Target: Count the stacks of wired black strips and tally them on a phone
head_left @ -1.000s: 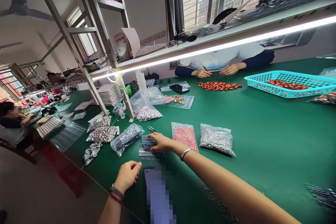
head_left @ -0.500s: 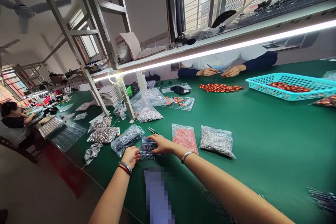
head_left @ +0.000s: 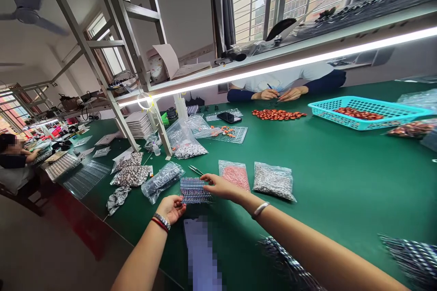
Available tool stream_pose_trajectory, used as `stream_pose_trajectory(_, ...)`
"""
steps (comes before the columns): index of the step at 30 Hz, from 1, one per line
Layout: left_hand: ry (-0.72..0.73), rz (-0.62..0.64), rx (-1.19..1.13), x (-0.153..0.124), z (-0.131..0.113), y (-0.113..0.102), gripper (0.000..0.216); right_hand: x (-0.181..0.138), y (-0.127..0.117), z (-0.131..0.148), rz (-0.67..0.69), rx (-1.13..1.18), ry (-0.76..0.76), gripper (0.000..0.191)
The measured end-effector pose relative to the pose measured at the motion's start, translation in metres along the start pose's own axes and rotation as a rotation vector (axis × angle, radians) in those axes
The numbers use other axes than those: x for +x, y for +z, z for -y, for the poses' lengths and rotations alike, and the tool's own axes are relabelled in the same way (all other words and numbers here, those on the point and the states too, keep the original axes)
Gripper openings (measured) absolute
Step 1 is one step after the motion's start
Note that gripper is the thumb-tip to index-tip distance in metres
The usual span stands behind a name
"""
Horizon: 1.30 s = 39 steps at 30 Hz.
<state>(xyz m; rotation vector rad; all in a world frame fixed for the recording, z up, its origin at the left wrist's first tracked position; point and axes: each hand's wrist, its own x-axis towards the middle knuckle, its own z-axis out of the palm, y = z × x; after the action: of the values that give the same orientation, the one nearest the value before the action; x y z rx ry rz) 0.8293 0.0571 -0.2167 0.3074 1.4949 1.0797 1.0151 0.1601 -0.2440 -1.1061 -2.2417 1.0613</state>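
Observation:
A flat batch of small blue-and-dark striped parts with thin wire ends (head_left: 194, 190) lies in rows on the green table. At its lower left corner my left hand (head_left: 172, 209) is closed, fingers curled and fingertips pinching the edge. My right hand (head_left: 220, 186) reaches over its right end with thumb and fingers apart, the tips at the upper right edge. Just behind are metal tweezers (head_left: 195, 170). A clear bag of dark contents (head_left: 163, 182) lies to the left. Beyond my right hand are a bag of pink pieces (head_left: 235, 175) and a bag of grey pieces (head_left: 273, 181).
A blurred pale flat object (head_left: 201, 254) lies in front. Wired striped bundles (head_left: 290, 263) sit near my right forearm. A turquoise basket (head_left: 362, 120), copper-coloured pieces (head_left: 278, 114) and another person's hands (head_left: 280, 94) are across the table. A metal shelf post (head_left: 160, 132) stands left.
My right hand has drawn back from over the striped batch to its right end, uncovering the rows. My left hand has come onto its lower left corner. The camera view has shifted slightly.

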Motion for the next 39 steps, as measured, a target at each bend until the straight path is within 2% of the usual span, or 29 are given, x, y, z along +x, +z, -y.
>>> stream_pose_trajectory(3, -0.014, 0.024, -0.001, -0.018, 0.001, -0.007, 0.009, -0.031, -0.016, -0.004, 0.004, 0.028, 0.035, 0.026)
stream_pose_trajectory(7, 0.029, 0.099, 0.038, -0.05, 0.009, -0.009, 0.016, -0.093, -0.067, -0.017, -0.003, 0.061, 0.053, 0.026)
stream_pose_trajectory(9, 0.043, 0.19, 0.078, -0.066, 0.019, 0.003, 0.025, -0.129, -0.092, -0.026, -0.055, 0.051, 0.104, 0.027)
stream_pose_trajectory(12, 0.051, 0.352, 0.137, -0.083, 0.044, 0.044, 0.035, -0.174, -0.112, -0.04, -0.121, 0.029, 0.211, 0.027)
stream_pose_trajectory(16, 0.087, 0.477, 0.198, -0.086, 0.084, 0.112, 0.039, -0.209, -0.105, -0.059, -0.179, 0.013, 0.363, 0.026)
stream_pose_trajectory(19, 0.101, 0.489, 0.266, -0.08, 0.102, 0.141, 0.041, -0.223, -0.09, -0.069, -0.232, 0.008, 0.449, 0.027)
stream_pose_trajectory(21, 0.112, 0.446, 0.307, -0.076, 0.107, 0.144, 0.044, -0.229, -0.081, -0.072, -0.262, 0.009, 0.481, 0.028)
stream_pose_trajectory(26, 0.078, 0.298, 0.286, -0.084, 0.111, 0.128, 0.052, -0.235, -0.065, -0.069, -0.293, 0.008, 0.489, 0.038)
stream_pose_trajectory(32, -0.043, 0.277, 0.056, -0.097, 0.116, 0.137, 0.042, -0.231, -0.053, -0.064, -0.296, 0.055, 0.483, 0.045)
stream_pose_trajectory(35, -0.04, 0.257, 0.078, -0.092, 0.114, 0.14, 0.032, -0.229, -0.05, -0.067, -0.3, 0.077, 0.495, 0.044)
stream_pose_trajectory(39, -0.01, 0.319, 0.16, -0.085, 0.11, 0.141, 0.023, -0.228, -0.047, -0.069, -0.307, 0.111, 0.496, 0.042)
